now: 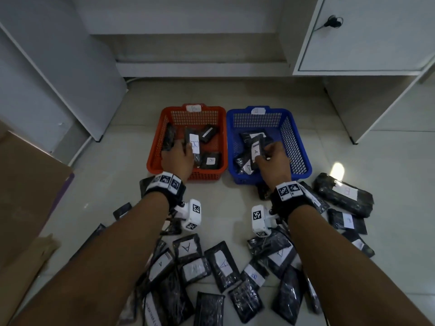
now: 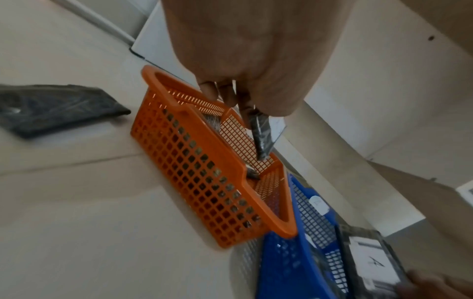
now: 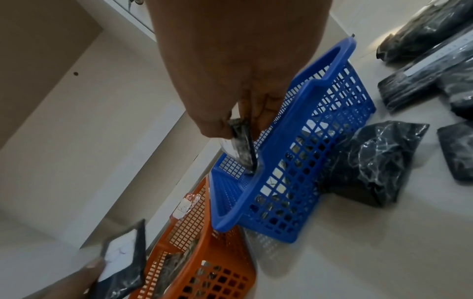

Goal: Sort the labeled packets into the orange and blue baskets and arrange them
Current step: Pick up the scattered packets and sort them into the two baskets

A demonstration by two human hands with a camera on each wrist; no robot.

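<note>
An orange basket (image 1: 155, 147) and a blue basket (image 1: 299, 147) stand side by side on the floor, each with a few black packets inside. My left hand (image 1: 179, 156) is over the orange basket and grips a black packet with a white B label (image 1: 194, 143); the left wrist view shows this packet (image 2: 261, 135) edge-on between the fingers. My right hand (image 1: 273, 158) is over the blue basket and pinches a black packet labelled A (image 1: 256, 149), also seen on edge as a packet (image 3: 242, 141) in the right wrist view.
Many black labelled packets (image 1: 222, 267) lie scattered on the tiled floor near me, with more packets (image 1: 343, 194) at the right of the blue basket. White cabinets (image 1: 367, 38) stand behind the baskets. Cardboard (image 1: 28, 184) lies at the left.
</note>
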